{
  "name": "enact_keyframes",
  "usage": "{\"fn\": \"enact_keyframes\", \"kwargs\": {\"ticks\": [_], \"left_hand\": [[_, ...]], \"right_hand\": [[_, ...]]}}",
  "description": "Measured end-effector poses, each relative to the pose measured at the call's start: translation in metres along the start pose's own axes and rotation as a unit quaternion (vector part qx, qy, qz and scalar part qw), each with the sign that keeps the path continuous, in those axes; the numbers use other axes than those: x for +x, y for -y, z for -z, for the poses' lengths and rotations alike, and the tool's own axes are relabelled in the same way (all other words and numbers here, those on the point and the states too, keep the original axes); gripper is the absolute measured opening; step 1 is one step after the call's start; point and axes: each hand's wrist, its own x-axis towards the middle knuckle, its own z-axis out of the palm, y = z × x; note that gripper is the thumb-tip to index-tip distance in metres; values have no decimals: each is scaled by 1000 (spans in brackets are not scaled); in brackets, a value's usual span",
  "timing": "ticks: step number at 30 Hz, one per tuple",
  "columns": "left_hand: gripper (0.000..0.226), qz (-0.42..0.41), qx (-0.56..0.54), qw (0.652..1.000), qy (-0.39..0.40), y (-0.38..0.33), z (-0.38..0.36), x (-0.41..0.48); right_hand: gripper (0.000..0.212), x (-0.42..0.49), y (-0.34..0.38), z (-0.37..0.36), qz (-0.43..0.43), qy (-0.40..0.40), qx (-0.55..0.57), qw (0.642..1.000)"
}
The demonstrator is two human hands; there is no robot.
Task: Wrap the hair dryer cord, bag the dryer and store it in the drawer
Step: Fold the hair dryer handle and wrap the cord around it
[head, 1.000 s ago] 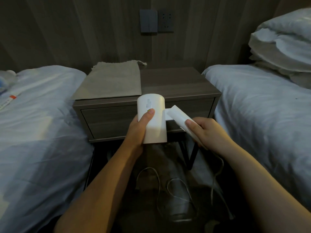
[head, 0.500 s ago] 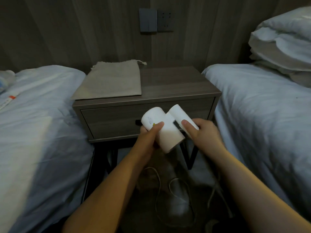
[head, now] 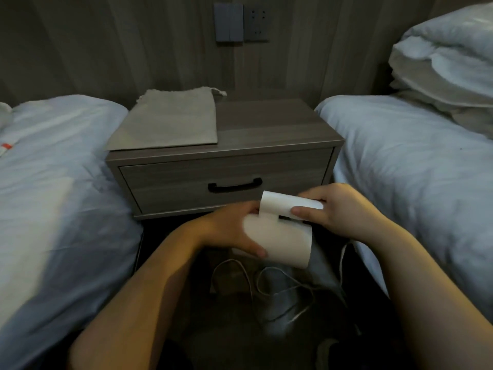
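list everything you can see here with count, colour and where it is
hair dryer: one, white, held in both hands in front of the drawer, handle folded against the body
cord: one, white, hanging loose in loops below the dryer
bag: one, grey-beige cloth, flat on the left of the nightstand top
nightstand: one, dark wood grain, between the beds
drawer: one, shut, black handle, front of nightstand
beds: two, white sheets, left and right of the nightstand
folded bedding: one pile, white, far right
wall switch and socket: one each, grey, on the wall
left hand: grips the dryer body
right hand: grips the dryer handle
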Motion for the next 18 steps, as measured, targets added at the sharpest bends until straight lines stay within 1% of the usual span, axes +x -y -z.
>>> {"fn": "enact_keyframes", "kwargs": {"ticks": [4, 7, 9, 10, 12, 13, 14, 16, 17, 18], "left_hand": [[79, 3, -56, 998, -23, 5, 6, -2], [74, 4, -126, 992, 18, 6, 11, -7], [67, 1, -147, 989, 25, 7, 14, -10], [62, -9, -160, 987, 13, 7, 15, -10], [45, -27, -200, 979, -35, 6, 17, -10], [37, -26, -224, 973, -57, 6, 19, -11], [34, -21, -247, 966, -74, 5, 20, -11], [44, 4, -286, 954, -93, 10, 22, -11], [49, 25, -311, 945, -103, 12, 22, -11], [50, 49, -344, 931, -114, 13, 23, -12]], "right_hand": [[22, -1, -1, -3, -2, -22, 51, 998], [18, -1, -2, -2, 4, -24, 80, 996], [16, 0, -2, -2, 3, -27, 93, 995], [16, 0, -3, -4, -1, -32, 98, 995], [13, 3, -4, -7, -20, -64, 118, 991], [12, 6, -5, -9, -29, -96, 139, 985], [12, 8, -7, -10, -38, -133, 165, 977], [21, 14, -12, -7, -58, -200, 221, 953], [26, 16, -15, -5, -76, -218, 261, 937], [28, 17, -17, -3, -95, -222, 318, 917]]}}
